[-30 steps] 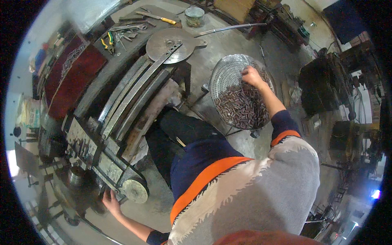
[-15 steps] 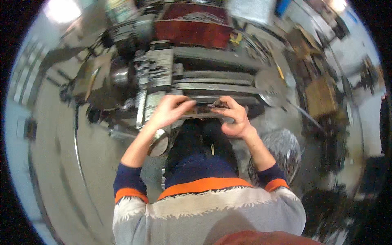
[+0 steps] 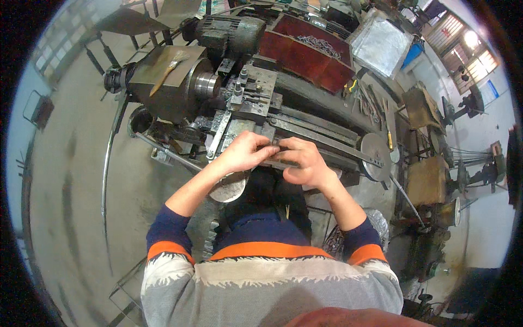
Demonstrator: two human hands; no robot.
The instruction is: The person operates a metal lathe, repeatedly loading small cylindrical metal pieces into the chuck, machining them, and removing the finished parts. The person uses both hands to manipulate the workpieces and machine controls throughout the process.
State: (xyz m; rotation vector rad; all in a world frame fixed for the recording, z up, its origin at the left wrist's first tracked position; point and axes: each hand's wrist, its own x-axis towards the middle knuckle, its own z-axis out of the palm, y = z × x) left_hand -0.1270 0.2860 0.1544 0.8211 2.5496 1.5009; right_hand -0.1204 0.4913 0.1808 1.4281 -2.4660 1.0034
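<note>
My left hand (image 3: 245, 152) and my right hand (image 3: 306, 164) meet at the fingertips over the front of a lathe-like machine (image 3: 316, 132). The fingers of both are bent and closed together; anything between them is hidden. Just beyond my left hand is the machine's metal slide with a bolted tool block (image 3: 257, 87). Left of that block sits a shiny round chuck (image 3: 206, 85). Under my left wrist a pale round metal disc (image 3: 229, 188) shows.
A dark red tray (image 3: 305, 54) holding many small metal parts stands behind the machine. A brush (image 3: 168, 72) lies on the headstock. To the right are a round metal plate (image 3: 376, 155) and several long tools (image 3: 372, 103). A basket of metal parts (image 3: 377, 229) stands by my right elbow.
My hands have come together, the right one moving left toward the left. A small dark piece seen at my right fingertips is now hidden. The view has turned, tilting the machine.
</note>
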